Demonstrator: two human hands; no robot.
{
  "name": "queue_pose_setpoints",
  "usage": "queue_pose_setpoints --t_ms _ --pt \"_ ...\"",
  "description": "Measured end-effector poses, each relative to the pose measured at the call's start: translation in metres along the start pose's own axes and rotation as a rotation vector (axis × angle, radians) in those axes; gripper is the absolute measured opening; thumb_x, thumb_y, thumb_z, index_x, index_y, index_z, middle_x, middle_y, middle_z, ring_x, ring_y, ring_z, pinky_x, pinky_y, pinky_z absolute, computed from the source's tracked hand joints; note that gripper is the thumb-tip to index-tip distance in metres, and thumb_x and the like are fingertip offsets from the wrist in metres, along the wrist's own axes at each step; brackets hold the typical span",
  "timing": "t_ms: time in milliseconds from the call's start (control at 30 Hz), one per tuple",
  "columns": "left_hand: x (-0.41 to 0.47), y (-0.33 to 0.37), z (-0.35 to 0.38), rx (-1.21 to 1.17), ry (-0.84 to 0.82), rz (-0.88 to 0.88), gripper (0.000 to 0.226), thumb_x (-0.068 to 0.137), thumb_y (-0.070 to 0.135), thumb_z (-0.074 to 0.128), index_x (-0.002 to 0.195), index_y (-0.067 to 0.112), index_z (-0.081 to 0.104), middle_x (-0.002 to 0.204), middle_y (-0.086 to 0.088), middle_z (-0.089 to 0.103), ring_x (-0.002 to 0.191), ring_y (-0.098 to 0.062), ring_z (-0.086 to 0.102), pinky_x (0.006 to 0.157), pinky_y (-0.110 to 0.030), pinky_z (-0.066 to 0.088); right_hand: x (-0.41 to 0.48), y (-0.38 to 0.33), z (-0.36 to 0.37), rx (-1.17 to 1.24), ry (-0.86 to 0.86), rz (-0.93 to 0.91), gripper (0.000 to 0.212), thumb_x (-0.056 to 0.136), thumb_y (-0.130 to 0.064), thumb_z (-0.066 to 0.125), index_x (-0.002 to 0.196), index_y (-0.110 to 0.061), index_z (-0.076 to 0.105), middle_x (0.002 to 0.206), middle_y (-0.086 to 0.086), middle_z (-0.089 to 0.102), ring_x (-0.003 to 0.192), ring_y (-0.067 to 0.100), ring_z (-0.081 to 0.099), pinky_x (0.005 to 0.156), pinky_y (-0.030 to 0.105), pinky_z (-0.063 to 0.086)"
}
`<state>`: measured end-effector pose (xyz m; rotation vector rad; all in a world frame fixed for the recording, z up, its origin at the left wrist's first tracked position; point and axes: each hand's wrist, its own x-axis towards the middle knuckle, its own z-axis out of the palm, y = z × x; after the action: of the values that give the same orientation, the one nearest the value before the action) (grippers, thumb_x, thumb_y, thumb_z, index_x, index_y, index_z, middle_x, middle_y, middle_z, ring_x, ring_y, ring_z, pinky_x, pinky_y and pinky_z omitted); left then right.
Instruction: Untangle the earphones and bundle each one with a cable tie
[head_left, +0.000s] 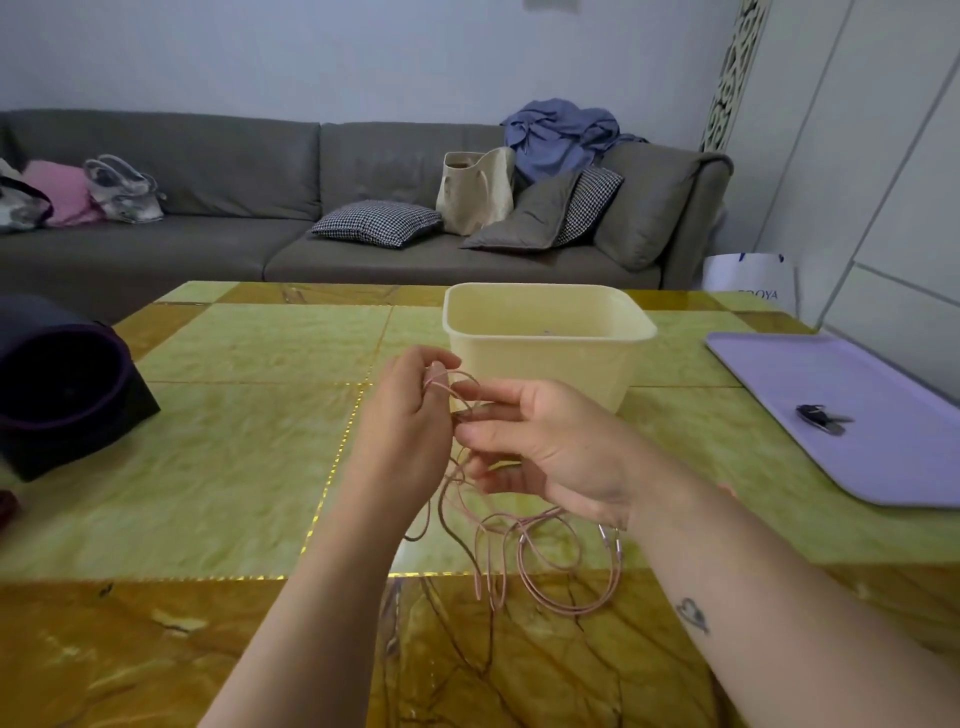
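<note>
Pink earphone cable (524, 551) hangs in tangled loops from both hands above the yellow-green table (249, 447). My left hand (402, 415) pinches a loop of the cable near its top, fingers curled. My right hand (540, 447) holds the cable just beside it, thumb and fingers closed around the strands. The lower loops droop toward the table's near edge. A small dark bundle, possibly cable ties or another earphone, (823, 417) lies on a lilac tray (852, 431) to the right.
A cream plastic tub (545, 338) stands just behind my hands. A dark purple bag (62, 384) sits at the table's left. Beyond the table is a grey sofa (260, 208) with cushions and bags.
</note>
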<state>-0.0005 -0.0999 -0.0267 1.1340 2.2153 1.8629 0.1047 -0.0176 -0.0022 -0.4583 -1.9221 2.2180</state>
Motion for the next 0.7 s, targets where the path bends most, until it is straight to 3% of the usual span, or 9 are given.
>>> queue_pose_setpoints --t_ms 33,100,167,267,367,467,533,600,700 --pt "0.0 0.002 -0.002 0.009 0.033 -0.008 0.022 0.101 0.02 0.034 0.101 0.022 0.055 0.096 0.0 0.055 0.072 0.006 0.057 0.056 -0.011 0.042 -0.001 -0.001 -0.001 0.0 -0.013 0.029 0.041 0.087 0.003 0.06 0.127 -0.005 0.053 0.083 0.005 0.065 0.048 0.006 0.051 0.048 0.017 0.046" --pt "0.001 0.002 -0.006 0.046 0.052 0.004 0.022 0.101 0.019 0.035 0.1 0.022 0.057 0.086 0.006 0.052 0.061 0.004 0.051 0.049 -0.009 0.038 -0.003 -0.002 -0.005 -0.046 -0.039 0.077 0.029 0.089 0.006 0.056 0.116 -0.004 0.059 0.081 0.007 0.066 0.043 0.004 0.037 0.042 0.014 0.034" --pt "0.003 -0.002 -0.014 0.027 0.049 -0.028 0.023 0.1 0.021 0.038 0.1 0.023 0.061 0.074 0.009 0.05 0.058 -0.002 0.045 0.055 -0.019 0.042 -0.004 -0.005 -0.013 -0.11 -0.02 0.082 0.022 0.091 0.008 0.05 0.105 -0.004 0.063 0.074 0.003 0.067 0.044 0.004 0.033 0.043 0.014 0.031" --pt "0.012 -0.011 -0.033 -0.258 0.181 -0.284 0.021 0.099 0.018 0.044 0.103 0.017 0.064 0.076 0.003 0.051 0.069 -0.012 0.048 0.068 -0.026 0.047 -0.007 -0.014 -0.027 -0.142 0.107 -0.003 0.026 0.093 0.009 0.044 0.093 -0.005 0.066 0.069 0.001 0.064 0.046 0.005 0.042 0.043 0.016 0.038" --pt "0.017 -0.02 -0.052 -0.626 0.328 -0.5 0.015 0.098 0.014 0.047 0.097 0.015 0.062 0.084 0.0 0.054 0.076 -0.011 0.056 0.08 -0.028 0.051 -0.006 -0.02 -0.039 0.088 0.285 -0.068 0.025 0.095 0.008 0.038 0.085 -0.005 0.057 0.063 0.004 0.058 0.044 0.01 0.057 0.041 0.019 0.047" --pt "0.02 -0.025 -0.063 -0.821 0.326 -0.597 0.016 0.099 0.015 0.043 0.091 0.018 0.057 0.065 0.005 0.046 0.051 -0.006 0.051 0.066 -0.025 0.047 0.002 -0.016 -0.056 0.57 0.464 -0.119 0.027 0.098 0.004 0.03 0.078 -0.005 0.045 0.056 0.008 0.055 0.052 0.024 0.068 0.043 0.024 0.052" --pt "0.017 -0.022 -0.064 -0.878 0.3 -0.624 0.018 0.1 0.014 0.04 0.087 0.018 0.052 0.054 0.008 0.038 0.032 -0.003 0.036 0.055 -0.022 0.042 0.009 -0.008 -0.069 0.842 0.581 -0.15 0.024 0.098 0.003 0.029 0.081 -0.006 0.043 0.066 0.012 0.054 0.059 0.032 0.07 0.05 0.033 0.058" --pt "0.014 -0.021 -0.064 -0.869 0.288 -0.638 0.02 0.099 0.013 0.04 0.081 0.019 0.049 0.048 0.009 0.035 0.026 -0.004 0.026 0.046 -0.023 0.04 0.012 -0.001 -0.079 0.997 0.705 -0.185 0.02 0.098 0.003 0.028 0.086 -0.005 0.042 0.072 0.01 0.047 0.065 0.036 0.07 0.07 0.046 0.059" --pt "0.013 -0.025 -0.068 -0.791 0.273 -0.647 0.02 0.096 0.016 0.043 0.078 0.019 0.052 0.045 0.011 0.043 0.027 -0.007 0.025 0.05 -0.029 0.037 0.014 0.009 -0.089 0.814 0.884 -0.22 0.024 0.096 0.006 0.026 0.083 -0.006 0.043 0.073 0.007 0.046 0.087 0.035 0.065 0.097 0.052 0.047"
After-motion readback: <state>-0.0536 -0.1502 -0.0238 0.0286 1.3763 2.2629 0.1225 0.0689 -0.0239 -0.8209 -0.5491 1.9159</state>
